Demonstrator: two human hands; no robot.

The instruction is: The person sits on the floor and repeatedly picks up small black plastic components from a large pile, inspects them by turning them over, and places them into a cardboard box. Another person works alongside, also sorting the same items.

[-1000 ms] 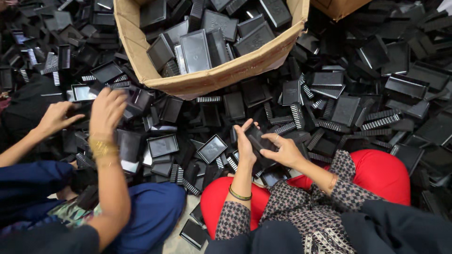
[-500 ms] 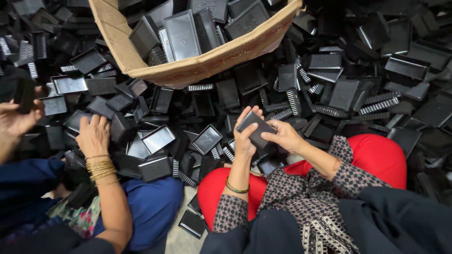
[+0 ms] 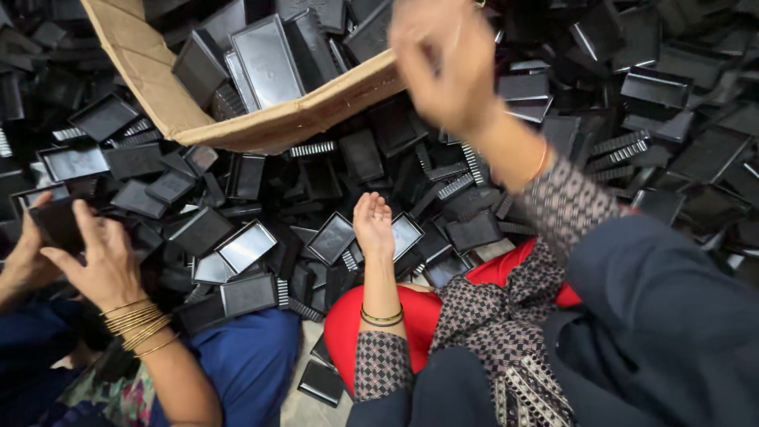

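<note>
the person looks mid-sort w/ black plastic trays. right hand (image 3: 447, 63) is up high by the cardboard box (image 3: 292, 122), blurry, can't tell if it holds anything. left hand (image 3: 373, 225) lies open & empty on the tray pile (image 3: 332, 237). next it'd need to pinch a tray's edge.

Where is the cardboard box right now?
In the head view, the cardboard box sits upper left, amid the black trays, beside the raised right hand.
</note>
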